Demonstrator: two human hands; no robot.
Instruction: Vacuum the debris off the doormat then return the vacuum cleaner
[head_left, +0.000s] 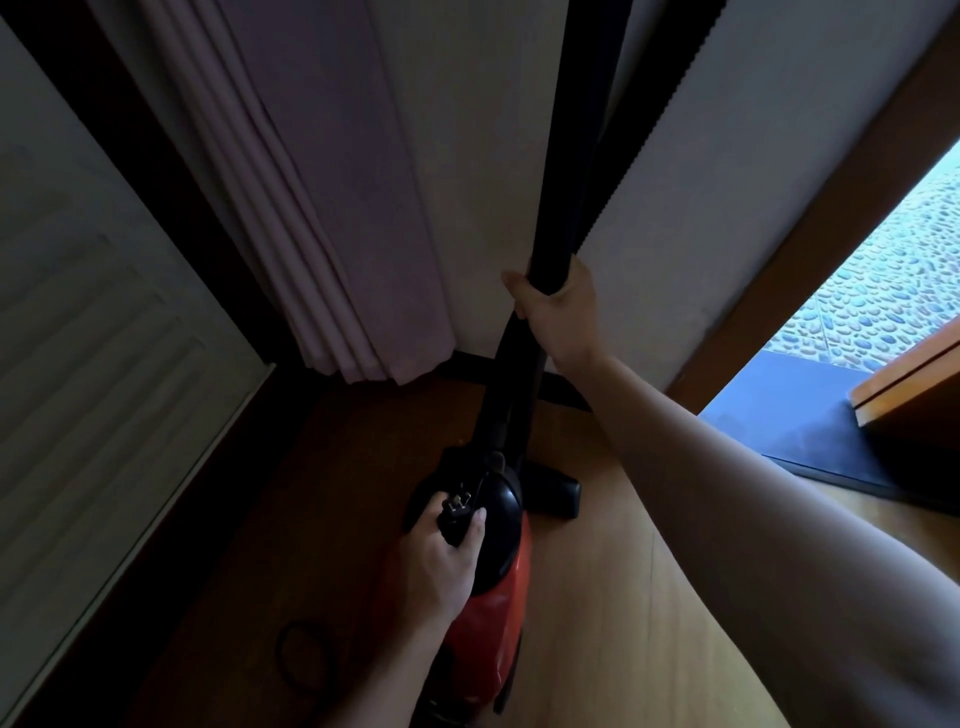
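The person stands in a dim corner of the room, looking down at a red and black vacuum cleaner (496, 561) that sits on the wooden floor (597, 597) close to the white wall (483, 182). The left hand (441, 558) rests on the black top of the vacuum body, its fingers curled shut around the black power plug (457, 512), whose 2 metal prongs point up and away from the palm. A thin cord runs from the plug over the rounded black housing. The right hand (558, 309) reaches forward with the arm stretched out and is clamped around the black wand (566, 156), thumb on the left side and fingers wrapped round the right, holding it nearly upright against the wall. Next to the wand, a ribbed black hose (670, 104) climbs out of the top of the view. The wand's black floor head (553, 496) lies flat on the floor just behind the vacuum body. To the left of the wand, a pale folded curtain (332, 208) hangs down almost to the floor. A loop of black cord (306, 654) lies on the dark floor to the left of the vacuum. At the right, the dark doormat (810, 436) lies at the open doorway, well apart from the vacuum, with pebbled paving (893, 280) outside beyond it.
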